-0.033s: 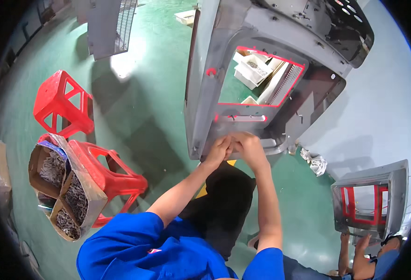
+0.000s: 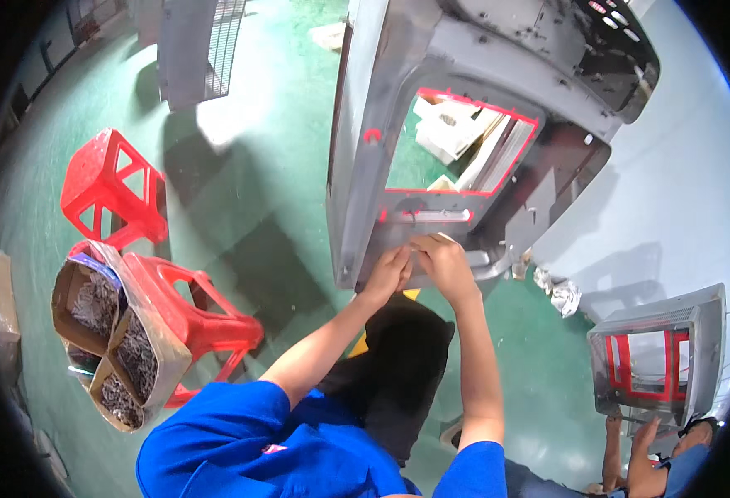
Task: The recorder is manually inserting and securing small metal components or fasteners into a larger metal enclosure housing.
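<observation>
A big grey metal housing (image 2: 365, 199) stands tilted before me, its rectangular window opening edged in red. Just in front of its lower panel are both my hands, close together. My left hand (image 2: 389, 271) is closed, fingers curled toward the right one; what they hold, if anything, is hidden. The fingers of my right hand (image 2: 442, 262) are bent in a pinch, and anything between them is too small to make out. Above the hands a light slot (image 2: 437, 216) with red ends crosses the panel. Small dark studs or clips dot the housing.
Two red plastic stools (image 2: 91, 178) stand at the left, beside cardboard boxes (image 2: 162, 378) of small parts. White bins (image 2: 444, 137) show through the window. Crumpled white material (image 2: 562, 297) lies by the wall. At lower right, another person's hands (image 2: 643, 448) are at a second grey housing (image 2: 701, 349).
My hands have come slightly apart, with a small gap now between the left fist and the right fingers. The view has shifted a little; the housing stands where it was.
</observation>
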The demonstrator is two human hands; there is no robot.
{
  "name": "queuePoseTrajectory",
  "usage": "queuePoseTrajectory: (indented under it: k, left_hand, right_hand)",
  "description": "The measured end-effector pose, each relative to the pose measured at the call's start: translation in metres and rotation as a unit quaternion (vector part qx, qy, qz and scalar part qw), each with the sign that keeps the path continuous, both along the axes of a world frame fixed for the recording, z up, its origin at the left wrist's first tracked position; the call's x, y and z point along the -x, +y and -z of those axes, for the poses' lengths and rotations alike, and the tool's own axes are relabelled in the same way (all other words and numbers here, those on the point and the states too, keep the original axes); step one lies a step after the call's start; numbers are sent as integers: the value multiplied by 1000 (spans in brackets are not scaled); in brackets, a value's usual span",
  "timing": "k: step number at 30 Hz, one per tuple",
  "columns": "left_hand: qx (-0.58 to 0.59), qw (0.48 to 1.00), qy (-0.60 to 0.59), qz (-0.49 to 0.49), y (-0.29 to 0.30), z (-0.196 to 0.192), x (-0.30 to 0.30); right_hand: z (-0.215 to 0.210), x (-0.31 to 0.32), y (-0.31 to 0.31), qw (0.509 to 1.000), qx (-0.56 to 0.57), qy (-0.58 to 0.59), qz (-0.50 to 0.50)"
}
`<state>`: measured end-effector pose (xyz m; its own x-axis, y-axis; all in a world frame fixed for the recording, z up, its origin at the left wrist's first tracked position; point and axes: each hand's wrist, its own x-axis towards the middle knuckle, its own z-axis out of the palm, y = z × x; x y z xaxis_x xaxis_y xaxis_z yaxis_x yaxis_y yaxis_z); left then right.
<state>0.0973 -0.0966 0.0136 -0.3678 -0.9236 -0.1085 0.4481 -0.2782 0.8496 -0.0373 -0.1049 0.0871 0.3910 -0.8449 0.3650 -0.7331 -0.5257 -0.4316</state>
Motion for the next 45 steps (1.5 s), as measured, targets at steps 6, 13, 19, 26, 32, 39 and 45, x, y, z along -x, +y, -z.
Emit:
queuePoseTrajectory:
  k: [6,13,19,26,32,39,45]
  left_hand:
    - [72,988,-131,43,1,11,-4]
    - [69,988,-100,91,13,2,-13]
    - [117,989,-63,70,16,26,-10]
    - [124,987,-80,65,21,25,-11]
    - [96,989,-86,77,20,11,-20]
    - [94,986,-127,57,10,11,-28]
    - [133,978,-162,-15,-10,12,-53]
  right_hand:
    - [-102,-20,-74,934,209,-277,86]
    - [-196,-91,-140,780,245,-573,48]
    - [-216,-90,-152,828,456,-281,167]
    - [-224,-86,-153,854,431,-255,143]
    - [-227,-91,-154,856,455,-193,148]
    - [-229,-87,-168,845,500,-169,89]
    - [-134,-86,-109,898,421,-95,85]
